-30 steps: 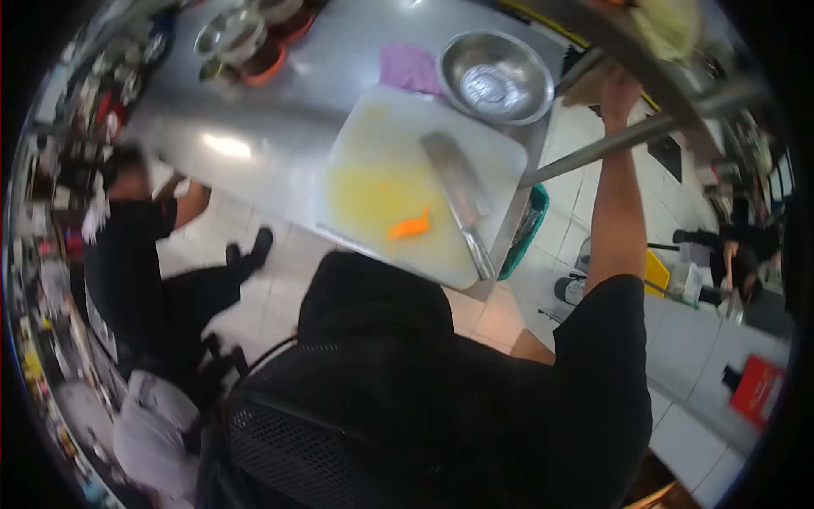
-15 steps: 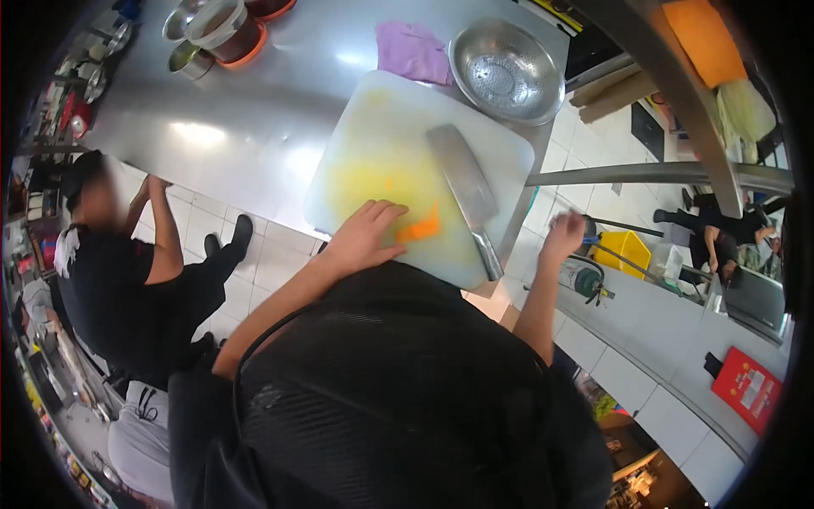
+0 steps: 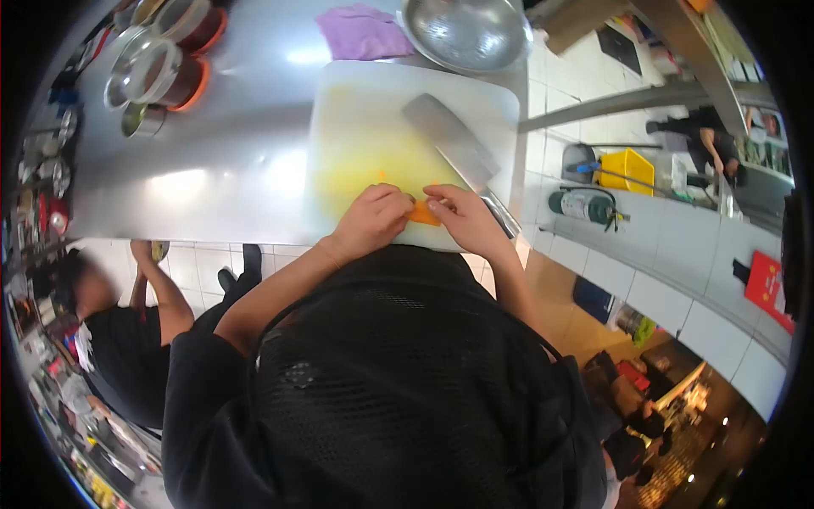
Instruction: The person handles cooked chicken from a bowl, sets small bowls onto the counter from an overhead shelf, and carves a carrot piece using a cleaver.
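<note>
On the yellow-stained white cutting board [image 3: 356,110] lie orange carrot pieces [image 3: 423,214], near the edge closest to me. My left hand [image 3: 376,219] is closed at their left end, fingers curled against them. From the other side, my right hand [image 3: 466,222] pinches their right end, thumb and fingers bent. The two hands partly cover the carrot. A small orange scrap [image 3: 381,175] rests just beyond my left fingers. The cleaver [image 3: 454,140] lies flat on the board's right side, its handle passing beside my right wrist.
A metal bowl [image 3: 466,34] and a purple cloth [image 3: 363,32] sit beyond the board. Tubs of dark red contents [image 3: 174,81] and a small metal cup [image 3: 142,120] stand at the table's far left. A co-worker in black [image 3: 127,356] is at the left. A metal rail [image 3: 602,108] crosses at right.
My right hand has come in from off the board's right side to the carrot pieces. My left hand has curled its fingers at them. The view has shifted, and the cleaver stays on the board.
</note>
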A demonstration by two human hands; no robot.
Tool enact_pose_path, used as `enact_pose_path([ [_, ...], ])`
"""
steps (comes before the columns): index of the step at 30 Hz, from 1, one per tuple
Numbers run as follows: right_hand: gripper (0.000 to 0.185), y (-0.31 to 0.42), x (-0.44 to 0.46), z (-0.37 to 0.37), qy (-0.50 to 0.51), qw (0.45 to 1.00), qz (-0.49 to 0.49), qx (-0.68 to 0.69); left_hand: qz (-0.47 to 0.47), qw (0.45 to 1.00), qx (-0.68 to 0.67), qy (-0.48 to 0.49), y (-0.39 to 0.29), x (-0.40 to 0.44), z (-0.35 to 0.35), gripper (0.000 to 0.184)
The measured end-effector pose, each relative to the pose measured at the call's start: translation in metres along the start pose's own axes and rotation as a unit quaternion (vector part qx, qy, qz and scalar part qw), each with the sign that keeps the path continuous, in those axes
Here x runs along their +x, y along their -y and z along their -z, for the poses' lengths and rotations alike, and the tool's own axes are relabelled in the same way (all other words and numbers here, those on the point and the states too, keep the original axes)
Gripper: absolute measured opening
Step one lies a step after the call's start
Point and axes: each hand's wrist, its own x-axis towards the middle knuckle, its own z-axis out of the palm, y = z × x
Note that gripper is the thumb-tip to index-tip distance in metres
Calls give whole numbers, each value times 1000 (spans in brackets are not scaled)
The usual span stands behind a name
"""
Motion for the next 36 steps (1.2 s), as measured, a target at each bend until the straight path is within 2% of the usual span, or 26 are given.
enact_pose_path([
  [2,30,-5,3,-4,7,997,41,-60,-22,999,41,-6,10,-13,-15,32],
  [3,26,-4,3,-5,0,994,57,-91,-4,1000,13,2,11,-23,-25,32],
  [4,24,5,1,-8,6,996,4,-84,-13,999,19,-30,5,-24,-24,22],
  [5,20,0,5,-7,17,989,40,-138,-14,999,28,-9,-4,-21,-13,26],
  [6,14,-3,10,-7,32,997,48,-56,44,995,66,53,-1,-26,-18,29],
  [7,11,-3,13,-7,45,996,54,-56,2,998,61,16,4,-32,-18,26],
  [8,9,-22,20,-8,48,993,99,-37,15,998,65,13,0,-37,-7,26],
  [10,7,-14,24,-8,57,993,103,20,20,997,75,-7,-7,-40,1,27],
  [11,7,-3,23,2,62,991,117,12,63,996,50,-46,-17,-42,4,28],
  [12,7,2,25,3,21,989,128,73,108,990,23,-85,-19,-53,9,29],
  [13,8,1,25,6,-20,982,130,136,111,989,29,-92,-24,-60,8,29],
  [15,11,-11,42,23,-34,986,108,121,317,899,-52,-297,-31,-71,2,27],
  [17,17,-27,61,24,-45,980,117,157,458,782,-172,-386,-31,-77,9,25],
  [18,30,-45,74,23,-6,991,132,5,375,748,-270,-476,-11,-93,-1,27],
  [19,45,-36,73,18,-14,925,207,-319,328,726,-302,-523,-29,-86,18,28],
  [20,54,-13,50,9,-40,906,236,-348,329,726,-306,-521,-49,-75,41,29],
  [21,49,-30,55,4,-90,916,230,-316,348,716,-319,-514,-73,-64,62,30],
  [22,38,-14,46,9,-60,945,186,-264,336,756,-299,-476,-85,-60,78,29],
  [23,28,4,38,8,-31,966,154,-204,284,751,-319,-503,-103,-47,87,28],
  [24,22,18,30,4,-70,961,162,-215,275,760,-320,-495,-116,-42,96,28],
  [26,24,32,24,3,-112,951,178,-228,237,770,-311,-505,-133,-27,103,27],
  [28,30,35,25,4,-100,962,114,-229,204,780,-295,-512,-142,-17,107,27],
  [29,30,34,26,7,-105,960,118,-231,200,784,-296,-508,-145,-13,108,27],
  [31,27,26,28,10,-109,951,196,-211,192,790,-295,-501,-148,-7,110,27],
  [34,26,10,33,19,-106,962,217,-126,207,788,-321,-482,-145,1,109,27],
  [36,24,-1,34,24,-113,963,205,-135,224,803,-305,-461,-125,2,100,27],
])
